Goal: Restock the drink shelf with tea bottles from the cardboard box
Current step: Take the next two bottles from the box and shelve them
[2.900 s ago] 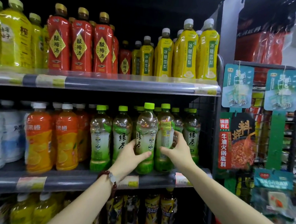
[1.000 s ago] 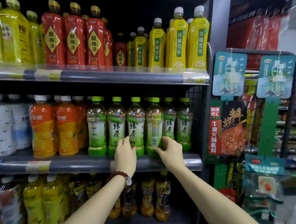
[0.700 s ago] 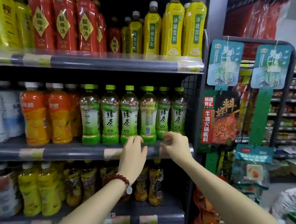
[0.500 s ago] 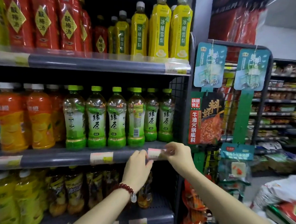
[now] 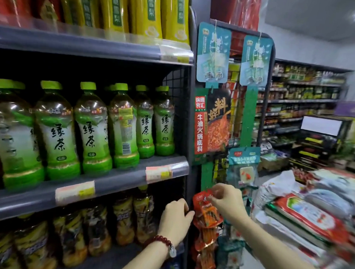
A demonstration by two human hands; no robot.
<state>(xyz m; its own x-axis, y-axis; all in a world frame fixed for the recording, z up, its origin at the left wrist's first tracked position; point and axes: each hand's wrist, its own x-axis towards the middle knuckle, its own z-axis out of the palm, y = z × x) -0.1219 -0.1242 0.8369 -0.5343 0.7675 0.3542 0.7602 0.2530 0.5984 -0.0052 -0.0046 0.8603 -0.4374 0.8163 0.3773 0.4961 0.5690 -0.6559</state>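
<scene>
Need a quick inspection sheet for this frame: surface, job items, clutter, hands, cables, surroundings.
Surface: grey middle shelf, price tags on its front edge.
Job's things: green tea bottles upright in a row on it; one turned barcode-out; no cardboard box in view.
Clutter: red snack packets hanging on the end rack.
Hands: left hand empty by the shelf post; right hand pinching the top packet.
Cables: nothing seen.
Surroundings: stacked sacks right; further stocked shelves behind.
</scene>
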